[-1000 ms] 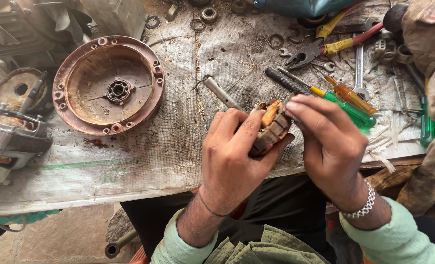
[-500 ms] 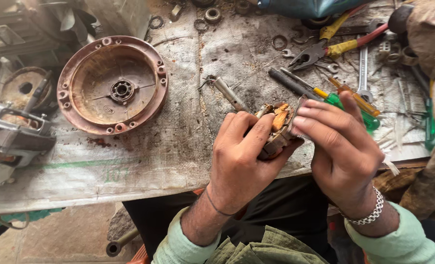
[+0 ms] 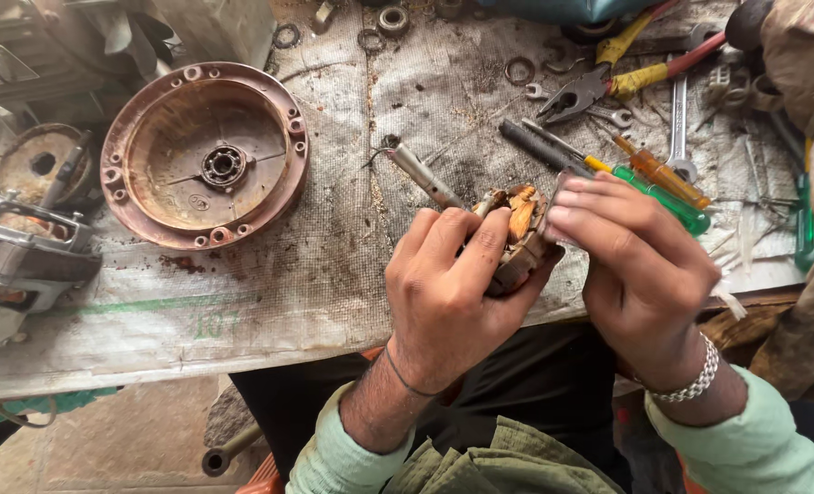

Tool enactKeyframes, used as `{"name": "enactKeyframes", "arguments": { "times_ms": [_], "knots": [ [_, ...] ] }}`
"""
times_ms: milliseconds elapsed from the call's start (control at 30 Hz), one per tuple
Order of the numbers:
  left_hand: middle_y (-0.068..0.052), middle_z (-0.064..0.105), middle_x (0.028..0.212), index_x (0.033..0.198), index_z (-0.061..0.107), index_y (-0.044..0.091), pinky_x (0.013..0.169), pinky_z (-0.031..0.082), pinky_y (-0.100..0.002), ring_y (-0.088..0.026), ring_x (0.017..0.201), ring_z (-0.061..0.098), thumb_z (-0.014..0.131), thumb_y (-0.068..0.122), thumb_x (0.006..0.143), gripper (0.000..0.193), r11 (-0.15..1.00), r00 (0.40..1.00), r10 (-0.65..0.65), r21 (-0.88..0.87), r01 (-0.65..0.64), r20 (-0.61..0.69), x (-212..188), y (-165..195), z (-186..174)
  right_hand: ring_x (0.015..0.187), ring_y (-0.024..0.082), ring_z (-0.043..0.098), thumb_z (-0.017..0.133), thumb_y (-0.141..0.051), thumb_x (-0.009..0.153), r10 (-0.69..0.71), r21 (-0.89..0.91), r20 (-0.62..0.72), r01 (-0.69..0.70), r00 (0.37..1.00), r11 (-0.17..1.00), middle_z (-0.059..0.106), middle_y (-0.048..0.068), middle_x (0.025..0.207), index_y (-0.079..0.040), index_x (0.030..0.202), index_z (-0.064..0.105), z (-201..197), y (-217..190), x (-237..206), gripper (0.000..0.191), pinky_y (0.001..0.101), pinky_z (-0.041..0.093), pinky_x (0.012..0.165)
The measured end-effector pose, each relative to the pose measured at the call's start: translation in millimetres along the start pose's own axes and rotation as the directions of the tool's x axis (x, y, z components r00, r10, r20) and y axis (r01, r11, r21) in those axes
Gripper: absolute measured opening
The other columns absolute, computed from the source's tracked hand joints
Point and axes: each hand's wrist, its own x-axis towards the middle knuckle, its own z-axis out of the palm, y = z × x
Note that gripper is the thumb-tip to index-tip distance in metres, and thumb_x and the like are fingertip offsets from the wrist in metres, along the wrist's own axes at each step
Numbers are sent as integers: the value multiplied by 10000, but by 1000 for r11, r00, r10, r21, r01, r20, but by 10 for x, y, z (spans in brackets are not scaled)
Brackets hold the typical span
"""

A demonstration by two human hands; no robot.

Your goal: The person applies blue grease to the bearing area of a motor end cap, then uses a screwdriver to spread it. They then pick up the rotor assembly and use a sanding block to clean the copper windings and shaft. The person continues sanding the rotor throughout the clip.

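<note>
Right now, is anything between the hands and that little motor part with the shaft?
Nothing visible. The left hand grips the motor part directly, and the right hand has its fingertips at the part's upper edge.

My left hand [image 3: 453,293] wraps around the small motor armature [image 3: 517,242], so I see only its copper-coloured windings and a bit of its shaft; the rest of its body is hidden under my fingers. My right hand [image 3: 640,274] covers its far side, and whatever my fingertips pinch there is too small to tell. The grey motor housing [image 3: 23,265] is cut off by the left edge. The yellow-handled pliers [image 3: 599,82] run partly under other tools. A teal thing [image 3: 562,9] at the top edge shows only a sliver. The desk [image 3: 334,274] runs out of view on both sides.
</note>
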Motion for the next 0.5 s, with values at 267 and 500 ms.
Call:
{"name": "enactKeyframes", "arguments": {
  "times_ms": [267,500],
  "knots": [
    [-77,617,988,1178,683,18,714,503,-378,-277,854,603,849,226,800,462,1000,999,28,6,-28,-21,-14,-7,-5,1118,365,709,593,175,893,-49,-5,-30,49,998,999,700,173,1087,18,1054,713,28,-1,-25,255,495,585,1066],
    [-72,617,972,1178,686,19,723,501,-392,-268,834,598,857,237,817,456,999,1000,21,27,-21,-10,-18,-4,6,1118,368,709,605,166,878,-51,-52,-6,50,999,997,703,167,1090,18,1049,727,28,16,-42,258,495,588,1061]
  ]
}}
